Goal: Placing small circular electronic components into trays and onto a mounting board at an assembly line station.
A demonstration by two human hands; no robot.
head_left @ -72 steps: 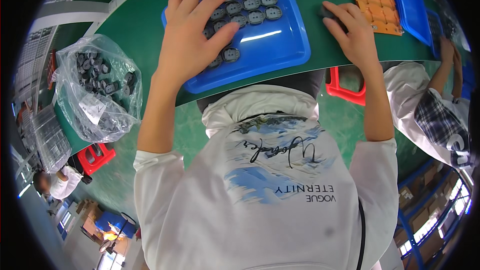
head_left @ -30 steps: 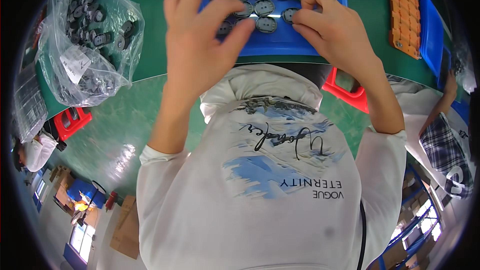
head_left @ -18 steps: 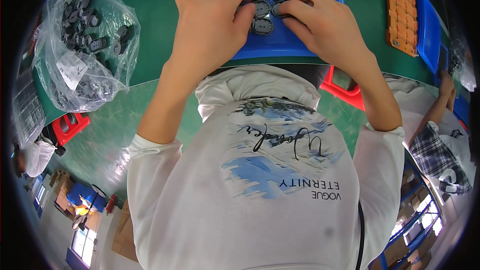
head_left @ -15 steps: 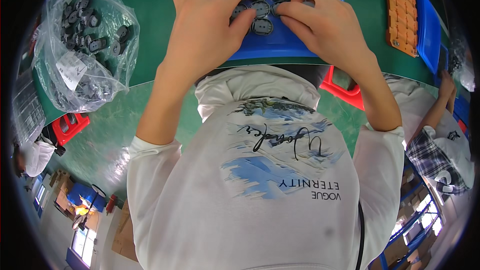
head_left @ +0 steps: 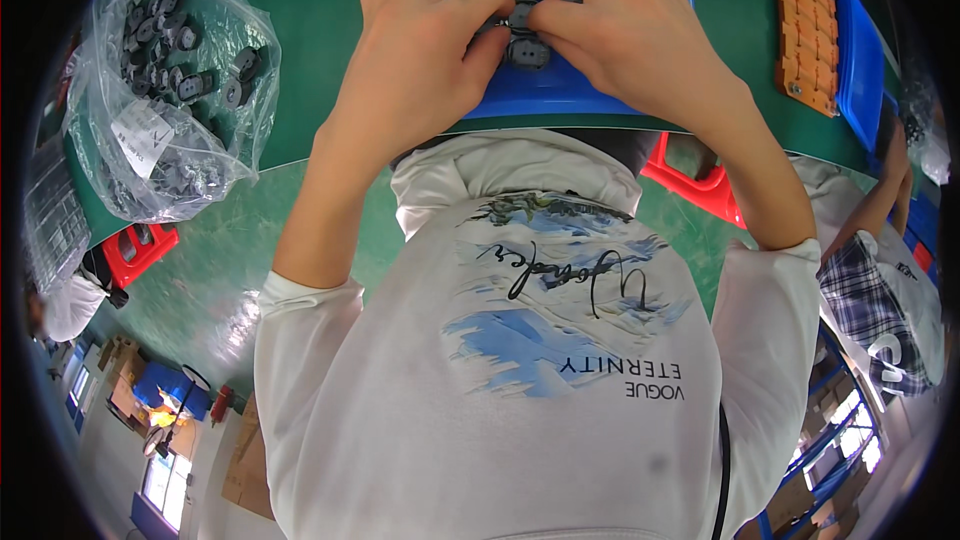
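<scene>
A blue tray (head_left: 590,98) lies before me at the table's front edge, holding rows of grey oval plastic parts (head_left: 528,53), each with small holes in its face. Over its left side, my left hand (head_left: 415,55) bends thumb and forefinger around a part in the nearer rows. From the right, my right hand (head_left: 635,35) reaches in with thumb and forefinger closed at the edge of a neighbouring part. The two hands' fingertips are only a part's width apart. The fingers partly cover the pieces they touch.
On the green table (head_left: 310,50), a clear plastic bag (head_left: 240,25) of loose dark parts stands at left. An orange slotted plate (head_left: 805,30) and another blue tray (head_left: 858,70) lie at right. Another person's arm (head_left: 868,205) is at far right. A red stool (head_left: 700,190) stands below.
My right hand has moved left along the rows, its fingertips now closer to my left hand. My left hand and the tray have shifted only slightly. The other person's arm has moved.
</scene>
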